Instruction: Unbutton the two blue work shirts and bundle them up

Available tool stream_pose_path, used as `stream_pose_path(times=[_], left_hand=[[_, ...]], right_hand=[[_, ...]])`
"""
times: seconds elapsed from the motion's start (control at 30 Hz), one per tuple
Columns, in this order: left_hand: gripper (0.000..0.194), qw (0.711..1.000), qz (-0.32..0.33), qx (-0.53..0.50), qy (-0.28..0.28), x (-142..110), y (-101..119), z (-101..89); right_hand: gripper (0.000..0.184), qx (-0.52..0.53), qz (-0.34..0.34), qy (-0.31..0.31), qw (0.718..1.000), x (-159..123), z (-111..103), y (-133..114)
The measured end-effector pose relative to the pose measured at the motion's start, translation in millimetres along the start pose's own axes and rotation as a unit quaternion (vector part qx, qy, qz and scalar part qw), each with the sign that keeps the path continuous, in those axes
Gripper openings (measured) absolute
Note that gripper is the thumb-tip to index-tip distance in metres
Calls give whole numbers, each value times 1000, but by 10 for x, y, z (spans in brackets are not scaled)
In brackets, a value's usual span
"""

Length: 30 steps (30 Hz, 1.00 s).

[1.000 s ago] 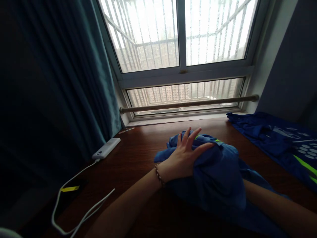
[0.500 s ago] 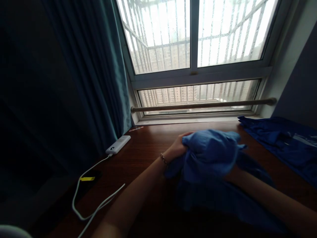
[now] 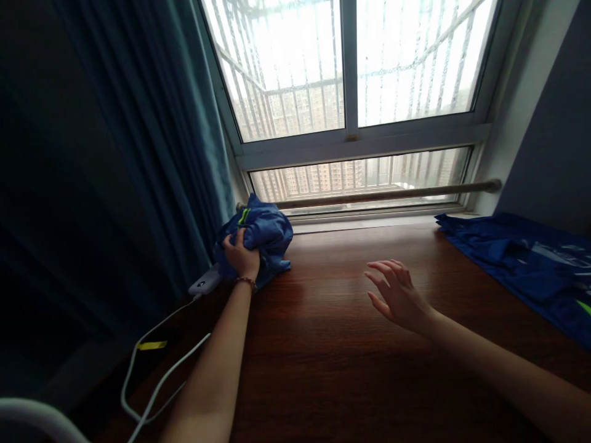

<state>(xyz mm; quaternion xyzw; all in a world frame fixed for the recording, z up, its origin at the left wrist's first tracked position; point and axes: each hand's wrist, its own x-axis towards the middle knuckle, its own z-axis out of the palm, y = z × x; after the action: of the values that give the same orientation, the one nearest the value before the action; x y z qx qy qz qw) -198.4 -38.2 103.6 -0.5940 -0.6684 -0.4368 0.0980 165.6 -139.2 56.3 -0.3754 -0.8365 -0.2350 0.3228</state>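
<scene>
A crumpled blue garment (image 3: 272,231) with a yellow-green mark is bunched up at the far left of the dark wooden tabletop (image 3: 323,351), in front of the curtain. My left hand (image 3: 242,255), with a bracelet at the wrist, grips it with fingers curled into the cloth. Part of the bundle overlaps the white power bank (image 3: 205,282). Above the middle right of the table is my right hand (image 3: 397,295), its fingers apart and nothing in it. A second blue garment (image 3: 512,252) with white print lies spread at the right.
Behind the table stands a barred window (image 3: 351,80) with a horizontal rail (image 3: 369,198) low across it. A blue curtain (image 3: 184,141) hangs at the left. White cables (image 3: 161,381) run over the left side, near a yellow tag (image 3: 152,346).
The bundled garment has moved from the middle of the table to the far left in my left hand. My right hand has let go of it and is now open.
</scene>
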Motion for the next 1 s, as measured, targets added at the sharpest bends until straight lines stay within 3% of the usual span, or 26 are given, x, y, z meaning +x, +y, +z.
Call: stream_pose_path(times=[0.07,0.13,0.23,0.33,0.43,0.53,0.67,0.73,0.8,0.9,1.0], left_hand=[[61,993,-66,79,57,4,-155,122],[71,987,-85,124,60,42,-207,235],[66,990,-3,135,27,124,-79,361],[43,986,119,102,-63,59,216,528],[33,968,200,55,-138,-294,539,797],[42,934,284,-33,-214,-776,774,1047],[46,892,322,-112,-298,-1103,900,1129],[38,889,316,-109,-313,-1104,918,1086],[32,890,303,-99,-328,-1070,930,1036],[29,894,287,-89,-333,-1046,956,991],[29,897,279,-89,-333,-1060,978,978]], right_hand=[[34,8,5,-27,1000,0,22,0],[33,18,9,-48,999,0,43,10],[27,25,10,-78,997,-4,71,36],[22,19,17,-107,994,-16,96,72],[20,6,36,-130,991,-38,129,142],[20,-7,73,-148,986,-62,177,301],[22,-34,170,-180,968,-123,231,747],[26,-64,261,-193,944,-213,228,1065],[33,-108,381,-185,899,-378,200,1411],[41,-196,545,-131,805,-763,130,1902],[50,-260,656,-67,706,-1179,61,2264]])
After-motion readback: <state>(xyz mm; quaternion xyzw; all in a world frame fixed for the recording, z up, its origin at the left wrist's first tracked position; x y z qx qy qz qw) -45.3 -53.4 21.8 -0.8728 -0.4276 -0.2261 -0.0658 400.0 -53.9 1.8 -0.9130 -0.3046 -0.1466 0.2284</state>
